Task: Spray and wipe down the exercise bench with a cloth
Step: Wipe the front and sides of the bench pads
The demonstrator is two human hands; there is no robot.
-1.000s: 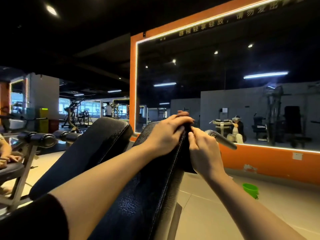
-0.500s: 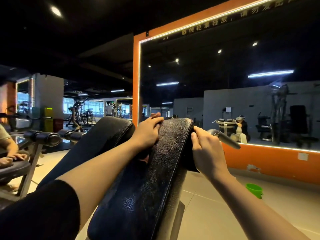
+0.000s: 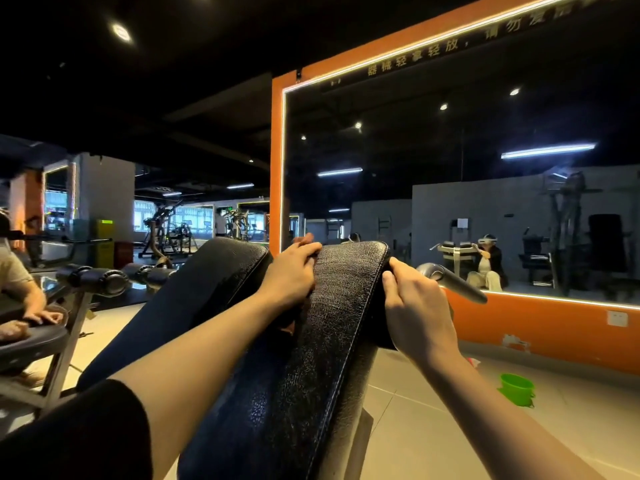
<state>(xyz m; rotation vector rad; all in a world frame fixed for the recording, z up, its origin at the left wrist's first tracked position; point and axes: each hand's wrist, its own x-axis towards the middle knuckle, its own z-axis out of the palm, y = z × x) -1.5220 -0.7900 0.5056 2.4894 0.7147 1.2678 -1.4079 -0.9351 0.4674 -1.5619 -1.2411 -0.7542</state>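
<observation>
The black textured bench pad (image 3: 332,323) slopes up and away from me. My left hand (image 3: 291,275) sits on its left edge near the top, fingers curled down into the gap beside a second black pad (image 3: 207,282). My right hand (image 3: 415,313) grips the pad's right edge, thumb on top and fingers wrapped round the side. A dark fold shows under that hand; I cannot tell whether it is cloth or pad. No spray bottle is in view.
A grey handle (image 3: 453,284) sticks out behind my right hand. A green bucket (image 3: 516,389) stands on the tiled floor at the right. An orange-framed mirror wall (image 3: 277,168) is ahead. A person's arm (image 3: 20,292) rests on a machine with roller pads (image 3: 100,280) at left.
My left hand slid from the pad's right edge, beside my right hand, across the top to the left edge. My right hand stayed on the right edge.
</observation>
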